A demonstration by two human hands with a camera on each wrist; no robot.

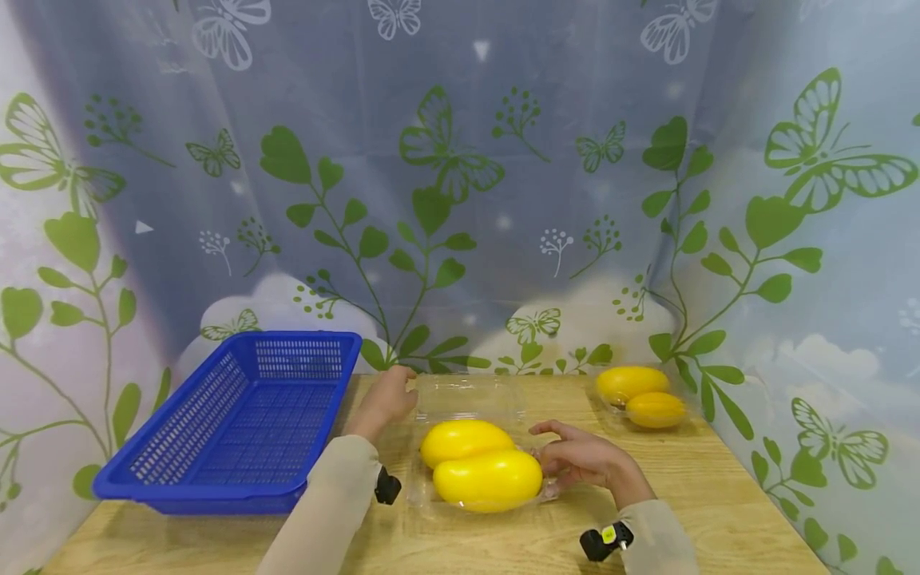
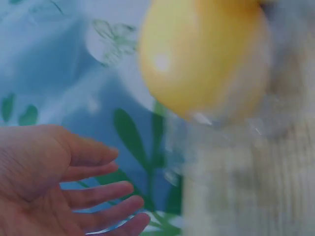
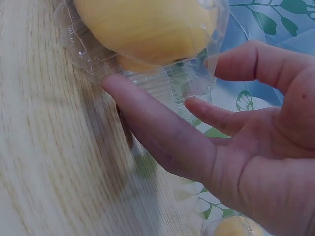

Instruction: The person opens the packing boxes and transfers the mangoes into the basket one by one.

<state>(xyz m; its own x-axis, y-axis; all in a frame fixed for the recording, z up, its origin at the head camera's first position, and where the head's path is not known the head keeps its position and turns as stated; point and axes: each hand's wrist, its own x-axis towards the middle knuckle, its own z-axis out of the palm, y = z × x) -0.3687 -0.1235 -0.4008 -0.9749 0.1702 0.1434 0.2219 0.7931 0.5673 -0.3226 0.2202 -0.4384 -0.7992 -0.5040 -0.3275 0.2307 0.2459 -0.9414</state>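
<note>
Two smooth yellow mangoes [image 1: 489,479] lie side by side in a clear plastic clamshell box [image 1: 424,503]. Its lid [image 1: 467,397] is folded back toward the curtain. My left hand [image 1: 391,399] is just left of the lid with nothing in it; in the left wrist view its fingers [image 2: 106,196] are spread loosely, apart from the box. At the box's right side is my right hand [image 1: 585,459]. The right wrist view shows its thumb and index finger set wide at the box's edge, seemingly touching it, with the other fingers loosely bent.
A blue perforated plastic basket [image 1: 316,447] stands on the left of the wooden table [image 1: 704,495]. At the back right, another clear box holds two yellow mangoes [image 1: 632,385]. A patterned curtain [image 1: 503,239] hangs behind the table and along its sides.
</note>
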